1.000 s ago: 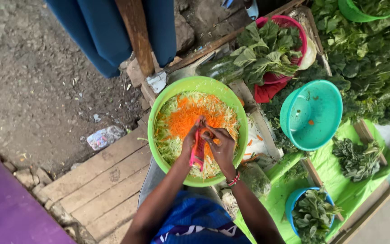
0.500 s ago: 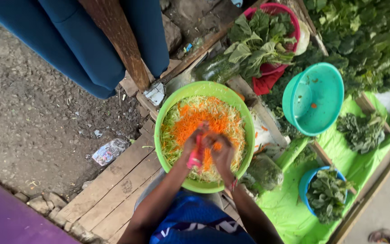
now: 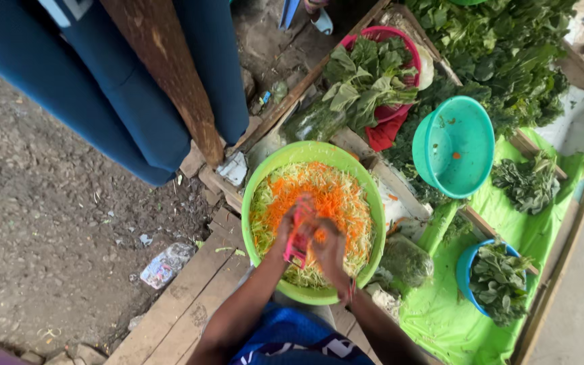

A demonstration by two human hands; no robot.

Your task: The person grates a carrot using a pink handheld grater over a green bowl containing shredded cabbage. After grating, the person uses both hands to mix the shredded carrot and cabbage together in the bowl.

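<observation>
A lime green bowl (image 3: 259,177) holds shredded cabbage and grated carrot (image 3: 336,196). Both my hands work over its near half. My left hand (image 3: 285,230) grips a pink hand grater (image 3: 299,233), held upright over the shreds. My right hand (image 3: 327,249) presses a small orange piece of carrot (image 3: 319,236) against the grater. The hands are blurred by motion.
A teal bowl (image 3: 461,122) stands right of the green bowl. A red basin (image 3: 400,40) and a blue bowl (image 3: 468,270) hold leafy greens, and more greens lie on green plastic sheeting (image 3: 441,318). A wooden post (image 3: 167,74) and blue fabric (image 3: 69,88) are at the upper left, wooden planks (image 3: 184,304) at the lower left.
The view has shifted, so the bowl sits a little lower and further right. My hands keep rubbing the carrot on the grater and stay over the near half of the bowl.
</observation>
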